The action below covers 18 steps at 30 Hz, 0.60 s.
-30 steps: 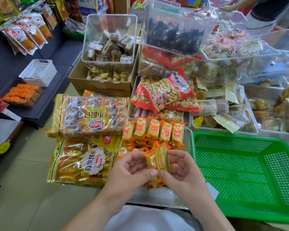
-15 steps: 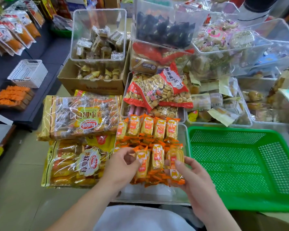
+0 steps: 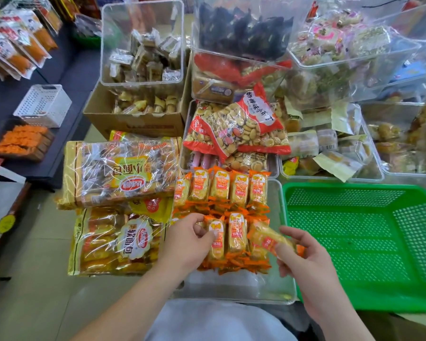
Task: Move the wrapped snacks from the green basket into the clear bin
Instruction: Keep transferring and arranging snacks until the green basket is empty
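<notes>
Orange-and-yellow film-wrapped snacks [image 3: 236, 232] sit rowed in the clear plastic bin [image 3: 244, 286] at six o'clock, beside the green mesh basket [image 3: 354, 187]. Left hand [image 3: 185, 244] and right hand [image 3: 305, 257]: each grip pinches one. They look light, soft and slippery, so hold mid-body, gently.

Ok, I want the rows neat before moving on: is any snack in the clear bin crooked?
Yes, one: the tilted snack pinched by the right hand lies slantwise over the front row's right end in the bin; the others lie straight. The left hand pinches the end snack at the row's left.
</notes>
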{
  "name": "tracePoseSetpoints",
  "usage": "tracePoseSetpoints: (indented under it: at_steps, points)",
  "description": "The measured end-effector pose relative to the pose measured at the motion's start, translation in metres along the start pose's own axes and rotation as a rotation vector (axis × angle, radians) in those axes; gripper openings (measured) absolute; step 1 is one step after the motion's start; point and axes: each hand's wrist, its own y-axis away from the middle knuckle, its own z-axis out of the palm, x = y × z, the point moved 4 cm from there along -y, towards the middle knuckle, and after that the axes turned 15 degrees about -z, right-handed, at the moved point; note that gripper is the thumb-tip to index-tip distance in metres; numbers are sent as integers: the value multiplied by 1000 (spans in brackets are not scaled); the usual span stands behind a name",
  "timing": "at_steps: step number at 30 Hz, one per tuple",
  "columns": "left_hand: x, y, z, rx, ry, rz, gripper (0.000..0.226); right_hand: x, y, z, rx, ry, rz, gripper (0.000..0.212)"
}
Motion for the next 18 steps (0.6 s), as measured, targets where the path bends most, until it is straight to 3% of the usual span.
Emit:
tracePoseSetpoints:
  at_steps: [5, 8, 10, 15, 18]
  points:
    - [4, 1, 0, 60, -77, 54, 40, -7, -5, -11, 96, -113, -48, 47]
    - [3, 3, -1, 80, -66, 88, 36, -10, -11, -12, 135, -150, -75, 27]
    - [1, 3, -2, 91, -70, 120, 36, -12, -17, -8, 120, -83, -97, 18]
    - [-1, 12, -1, 123, -67, 228, 32, -10, -40, 4, 45, 156, -64, 52]
    - [-5, 18, -2, 128, -47, 268, 31, -3, -52, 14, 61, 285, -72, 45]
